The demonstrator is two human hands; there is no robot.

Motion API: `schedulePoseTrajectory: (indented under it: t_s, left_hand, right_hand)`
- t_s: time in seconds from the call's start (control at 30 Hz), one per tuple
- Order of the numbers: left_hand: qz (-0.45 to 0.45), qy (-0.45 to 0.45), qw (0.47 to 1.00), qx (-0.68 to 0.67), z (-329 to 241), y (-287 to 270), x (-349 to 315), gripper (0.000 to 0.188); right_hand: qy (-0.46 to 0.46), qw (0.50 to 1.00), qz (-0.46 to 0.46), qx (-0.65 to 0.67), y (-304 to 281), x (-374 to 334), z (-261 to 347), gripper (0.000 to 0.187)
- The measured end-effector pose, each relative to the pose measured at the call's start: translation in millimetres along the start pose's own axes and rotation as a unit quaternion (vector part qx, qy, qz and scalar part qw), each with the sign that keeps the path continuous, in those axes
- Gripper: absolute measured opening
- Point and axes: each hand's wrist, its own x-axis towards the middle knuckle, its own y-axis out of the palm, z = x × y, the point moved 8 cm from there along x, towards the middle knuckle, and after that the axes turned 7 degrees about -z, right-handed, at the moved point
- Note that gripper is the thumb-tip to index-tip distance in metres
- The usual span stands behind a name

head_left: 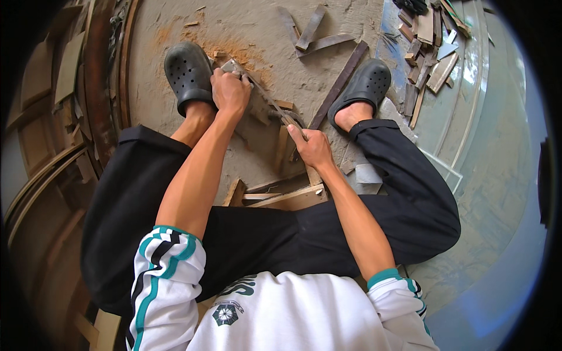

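Note:
My left hand (230,90) is closed beside the left shoe, its fingers wrapped round a pale grey block-like piece (230,65). My right hand (314,148) grips the brownish handle (294,130) of a long thin tool, thumb laid along it. The tool's narrow dark shaft (268,98) slants up and left toward my left hand; its exact kind is unclear. Under the shaft lies a greyish piece of wood (258,109), partly hidden. Below my hands, a wooden frame of short boards (293,199) sits between my legs.
Black clogs (188,70) (364,88) flank the work. Orange sawdust (249,52) covers the floor ahead. A dark strip (339,85) and crossed wooden pieces (311,29) lie beyond. Scrap wood (430,47) is heaped at right on glass sheets (456,111); boards (70,70) lean at left.

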Motion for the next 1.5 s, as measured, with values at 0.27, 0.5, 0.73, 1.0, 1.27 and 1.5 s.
schedulePoseTrajectory:
  t_s: [0.27,0.5,0.73,1.0,1.27,1.5]
  left_hand:
    - [0.014,-0.019,1.0,-0.004,-4,-4,4,0.028]
    - [0.003,-0.007,1.0,0.015,2,-1,8,0.024]
    - [0.003,-0.012,1.0,0.009,0,0,10,0.027]
    - [0.009,0.031,0.999,-0.028,-9,1,-20,0.044]
    - [-0.045,0.131,0.99,-0.026,-18,12,-76,0.065]
    - [0.145,0.169,0.972,-0.068,-31,46,-120,0.041]
  right_hand:
    - [0.026,1.0,0.008,-0.011,-18,-16,8,0.072]
    - [0.03,0.999,0.002,-0.027,-26,-27,28,0.068]
    - [0.028,0.999,0.002,-0.023,-24,-25,28,0.068]
    - [0.002,0.998,-0.056,-0.014,-54,-24,9,0.064]
    - [0.071,0.991,-0.116,-0.003,-91,-25,4,0.067]
    - [0.095,0.989,-0.097,0.063,-127,-47,9,0.05]
